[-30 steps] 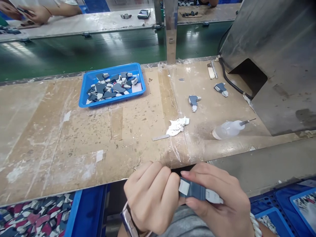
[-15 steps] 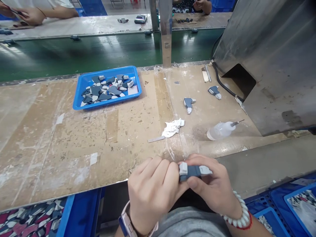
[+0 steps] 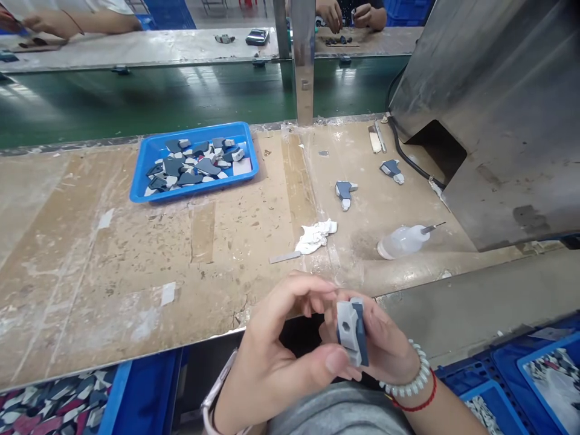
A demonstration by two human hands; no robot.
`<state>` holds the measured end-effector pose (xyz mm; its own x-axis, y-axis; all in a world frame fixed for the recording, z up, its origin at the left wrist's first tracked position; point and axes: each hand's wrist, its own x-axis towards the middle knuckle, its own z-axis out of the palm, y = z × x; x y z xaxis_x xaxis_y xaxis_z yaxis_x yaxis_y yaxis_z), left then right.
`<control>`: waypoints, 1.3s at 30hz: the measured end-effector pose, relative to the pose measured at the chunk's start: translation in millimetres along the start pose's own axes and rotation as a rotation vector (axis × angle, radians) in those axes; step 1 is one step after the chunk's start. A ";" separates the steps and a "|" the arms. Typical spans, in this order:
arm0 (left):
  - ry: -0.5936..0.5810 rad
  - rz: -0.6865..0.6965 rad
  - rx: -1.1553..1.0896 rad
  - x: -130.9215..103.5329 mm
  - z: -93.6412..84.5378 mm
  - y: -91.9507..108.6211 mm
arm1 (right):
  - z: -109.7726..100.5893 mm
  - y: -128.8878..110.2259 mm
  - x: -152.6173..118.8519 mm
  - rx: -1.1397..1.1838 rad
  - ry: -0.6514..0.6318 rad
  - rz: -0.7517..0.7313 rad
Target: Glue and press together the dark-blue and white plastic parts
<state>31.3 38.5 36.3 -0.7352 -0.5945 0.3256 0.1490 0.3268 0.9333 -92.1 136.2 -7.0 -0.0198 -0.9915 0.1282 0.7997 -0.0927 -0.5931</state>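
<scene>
A grey and dark blue plastic part (image 3: 350,332) is held upright over the table's front edge, its light grey face with a small hole toward the camera. My right hand (image 3: 385,341) grips it from the right side. Thumb and fingers of my left hand (image 3: 285,344) close on it from the left. Beyond my hands lie a crumpled white cloth (image 3: 316,235) and a flat metal strip (image 3: 285,258). Two similar blue and grey parts (image 3: 346,194) (image 3: 392,171) rest farther back, with a clear needle-tipped bottle (image 3: 404,241) to the right.
A blue tray (image 3: 194,194) of similar parts stands back left. Bins with parts sit below the table at both sides (image 3: 118,393) (image 3: 498,396). A metal housing (image 3: 507,133) rises at right, beside a post (image 3: 304,72). Across the green belt (image 3: 226,93), other people's hands work.
The held part has been turned from lying sideways to upright, showing its holed face. My left hand has opened out from a curled pose and rolled over. Across the belt, a person's hands moved lower.
</scene>
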 end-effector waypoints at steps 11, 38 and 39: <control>-0.328 0.151 0.000 13.7 -4.3 1.1 | 1.6 -0.2 -0.9 -0.182 0.009 -0.040; -0.134 0.219 0.163 -0.5 4.2 -4.6 | -14.2 -4.1 -13.9 -0.256 -0.001 0.091; -0.134 0.211 0.151 0.1 4.9 -5.0 | -15.4 -2.0 -14.5 -0.253 0.001 0.080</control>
<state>27.2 40.3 31.0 -0.7808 -0.4022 0.4780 0.2154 0.5449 0.8103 -102.7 149.3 -19.9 0.0363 -0.9967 0.0722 0.6234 -0.0339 -0.7811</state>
